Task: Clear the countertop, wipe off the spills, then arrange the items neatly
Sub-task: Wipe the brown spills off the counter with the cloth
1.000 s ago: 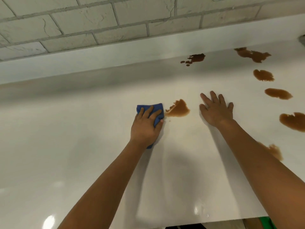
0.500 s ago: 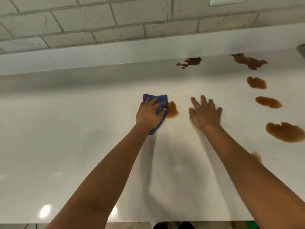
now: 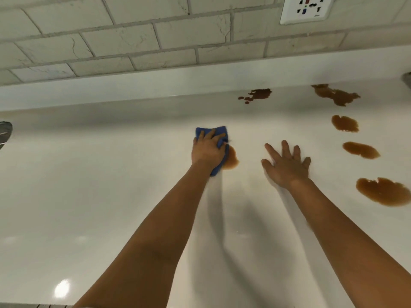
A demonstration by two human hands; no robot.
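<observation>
Glossy white counter (image 3: 93,187) fills most of the view, backed by a low white upstand and a grey brick-pattern tiled wall (image 3: 124,38). White wall socket plate (image 3: 305,8) sits top right on the tiles. Five brown liquid spills run along the right side: the biggest puddle (image 3: 384,192) nearest the front edge, then an oval one (image 3: 360,150), a rounder one (image 3: 344,123), a ragged one (image 3: 335,95) by the upstand, and a dark splatter (image 3: 259,94) left of that. Right hand (image 3: 287,165) lies flat on the counter, palm down, fingers spread wide, holding nothing. Left hand (image 3: 208,150) presses down on a folded blue cloth (image 3: 222,132), fingers over it. Cloth's right edge touches a small brown spill (image 3: 232,160), partly covering it.
</observation>
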